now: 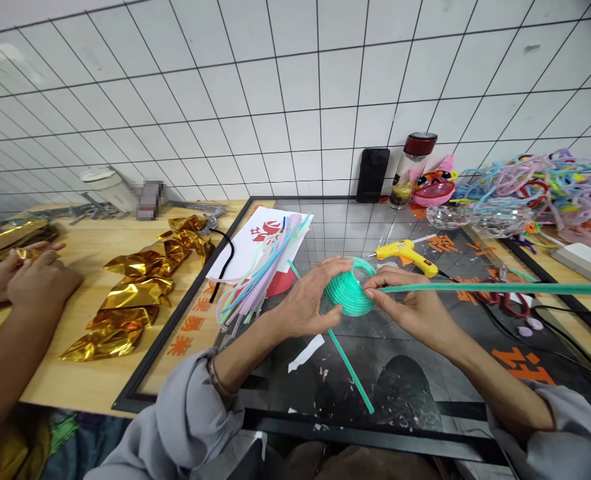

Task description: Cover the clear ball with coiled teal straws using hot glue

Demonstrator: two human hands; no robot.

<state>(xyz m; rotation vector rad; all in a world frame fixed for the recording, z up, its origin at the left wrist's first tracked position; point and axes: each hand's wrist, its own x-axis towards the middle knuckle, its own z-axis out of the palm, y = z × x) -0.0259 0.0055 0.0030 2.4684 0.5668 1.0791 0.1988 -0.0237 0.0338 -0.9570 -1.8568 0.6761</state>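
A round, hollow cup of coiled green pipe cleaner (351,299) is held above the dark glass panel. My left hand (305,300) grips its left side, fingers over the top edge and thumb below. My right hand (408,303) pinches a long green pipe cleaner (505,289) at the cup's right side; this length runs off to the right edge of the view. Another green pipe cleaner (350,370) passes beneath my left hand and lies slanting towards the front. Behind my right hand lies a yellow glue gun (408,255), its nozzle pointing left towards the cup.
Loose pastel pipe cleaners (263,273) lie on white paper (248,233). Red-handled scissors (518,303) and black cords lie right. A phone (373,175) and glass bottle (409,170) stand by the wall, near a colourful pipe-cleaner heap (540,190). Left, a co-worker's hands (40,273) handle gold foil.
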